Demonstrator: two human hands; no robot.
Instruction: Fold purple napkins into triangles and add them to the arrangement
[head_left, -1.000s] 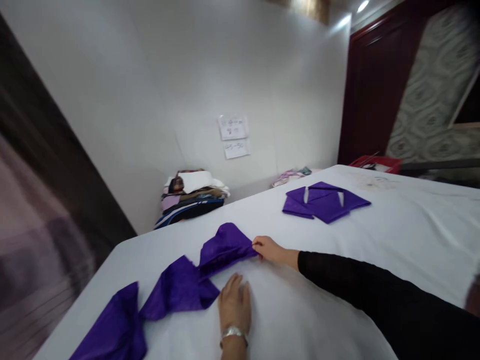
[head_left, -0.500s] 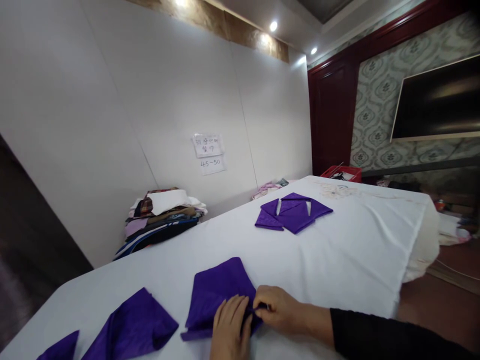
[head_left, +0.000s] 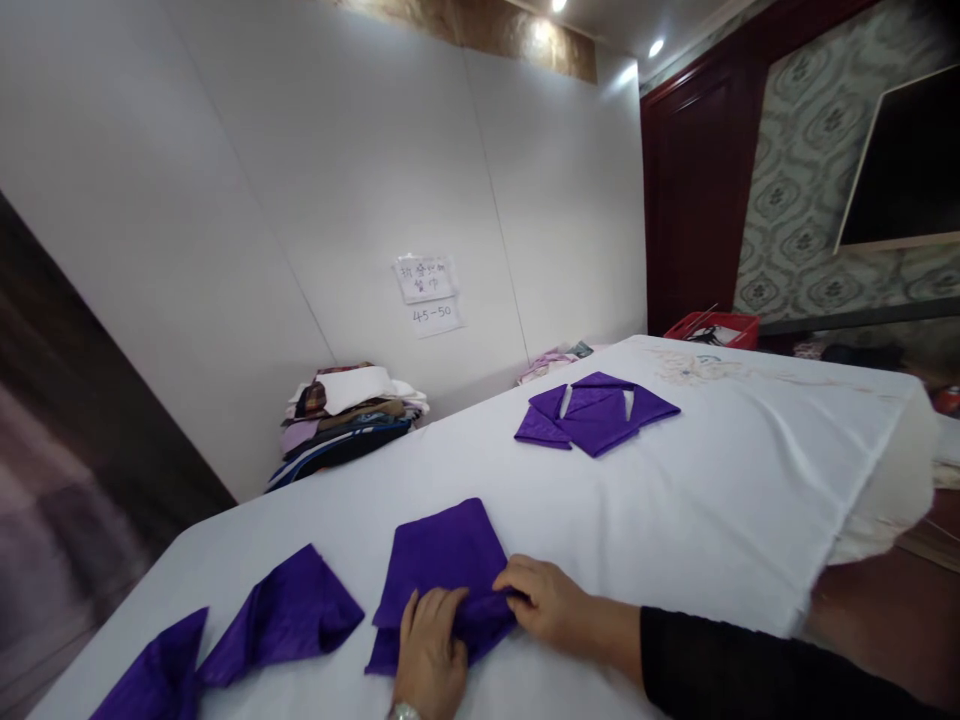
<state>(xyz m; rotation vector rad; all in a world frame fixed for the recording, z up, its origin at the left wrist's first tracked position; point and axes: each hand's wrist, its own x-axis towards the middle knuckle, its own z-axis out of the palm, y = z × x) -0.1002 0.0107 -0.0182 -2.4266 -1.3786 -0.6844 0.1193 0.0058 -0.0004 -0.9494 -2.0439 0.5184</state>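
A purple cloth napkin [head_left: 442, 545], partly folded, lies on the white tablecloth in front of me. At its near edge my left hand [head_left: 431, 640] holds the fold, fingers over the top and thumb on the near side. My right hand [head_left: 536, 600] pinches the napkin's right corner between thumb and fingers. Part of the folded strip between the hands is raised a little. To the left are two more purple folded pieces, one [head_left: 289, 615] close by and another [head_left: 161, 670] nearer the table's edge. Farther back, several purple folded pieces [head_left: 600, 425] form a ring-like arrangement.
The white tablecloth [head_left: 720, 480] has pale embroidery at its far end. Against the white wall panel sits a stack of folded clothes [head_left: 349, 420]. A pink cloth bundle [head_left: 551, 362] and a red basket [head_left: 720, 328] stand beyond the table. Handwritten paper signs [head_left: 427, 280] hang on the panel.
My view has shifted slightly left. My left hand has moved left along the napkin's near edge, and more of the fold shows between both hands. The right hand keeps its pinch.
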